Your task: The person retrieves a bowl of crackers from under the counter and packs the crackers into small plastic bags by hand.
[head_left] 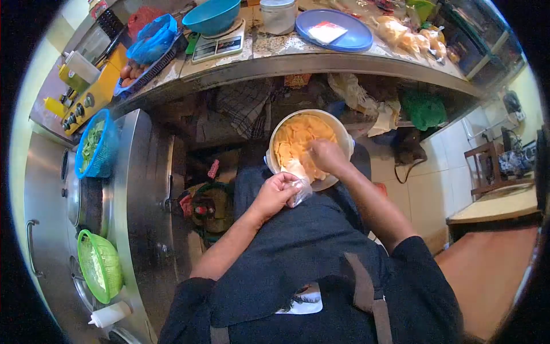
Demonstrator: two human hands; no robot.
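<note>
A white round tub (348,135) sits at my lap, holding many thin orange pieces that look like chips (303,131). My left hand (274,198) pinches the edge of a clear plastic bag (300,192) at the tub's near left rim. The bag reaches over the rim, with something pale orange showing in it. Inside the tub, my right hand (327,156) is over the chips with its fingers curled downward. Its fingertips are mostly hidden, so what they grip cannot be made out.
Ahead is a counter with a kitchen scale (219,48) under a teal bowl (212,18), a blue plate (358,41) and several filled bags (409,37). Steel equipment at left carries a blue basket of greens (98,149), a green basket (106,269) and a squeeze bottle (112,314).
</note>
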